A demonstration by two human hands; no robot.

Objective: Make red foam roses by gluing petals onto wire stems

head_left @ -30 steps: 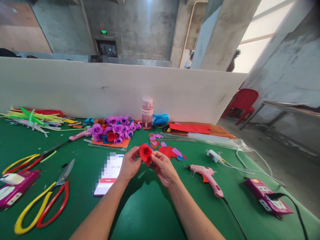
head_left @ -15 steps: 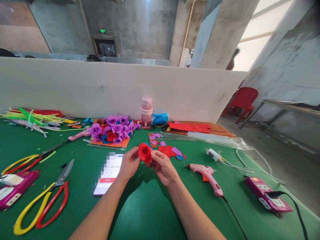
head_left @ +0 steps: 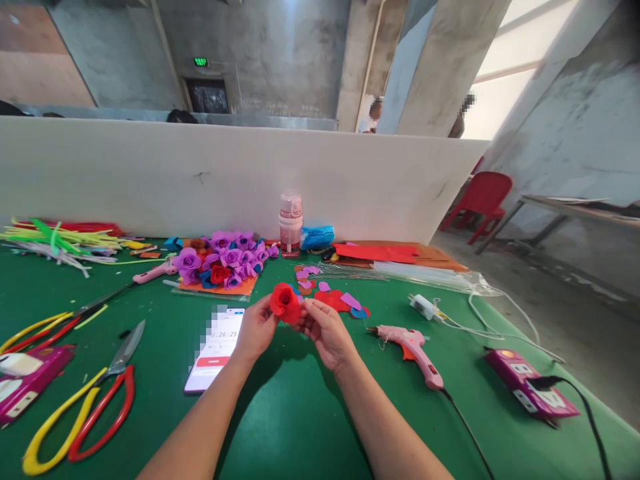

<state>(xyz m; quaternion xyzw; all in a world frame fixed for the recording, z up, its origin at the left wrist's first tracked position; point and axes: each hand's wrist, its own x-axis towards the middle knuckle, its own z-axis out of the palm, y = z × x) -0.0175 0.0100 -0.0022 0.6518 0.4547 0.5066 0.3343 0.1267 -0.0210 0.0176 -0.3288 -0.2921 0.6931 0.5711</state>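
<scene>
A red fabric-like rose [head_left: 285, 304] is held up over the green table between my two hands. My left hand [head_left: 256, 332] grips its left side, fingers closed. My right hand [head_left: 327, 335] is closed too, thumb and forefinger pinching the right edge of the rose, where its petals flare out. The fingertips behind the bloom are partly hidden. Just beyond my hands lie loose red, purple, blue and brown petal pieces [head_left: 336, 300]. To the right rests a pink glue gun [head_left: 411, 348], its nozzle pointing left.
A phone [head_left: 215, 353] lies left of my hands, with large yellow-and-red scissors [head_left: 107, 387] further left. Finished purple roses [head_left: 233, 257] are heaped behind it. A pink bottle [head_left: 291, 227] stands by the white partition [head_left: 240, 160]. Power strips [head_left: 530, 383] and cords flank the work area.
The rose has tilted and turned, showing more of its outer petals on the right. Both hands keep their hold. Everything has slid slightly left in view as the camera turned.
</scene>
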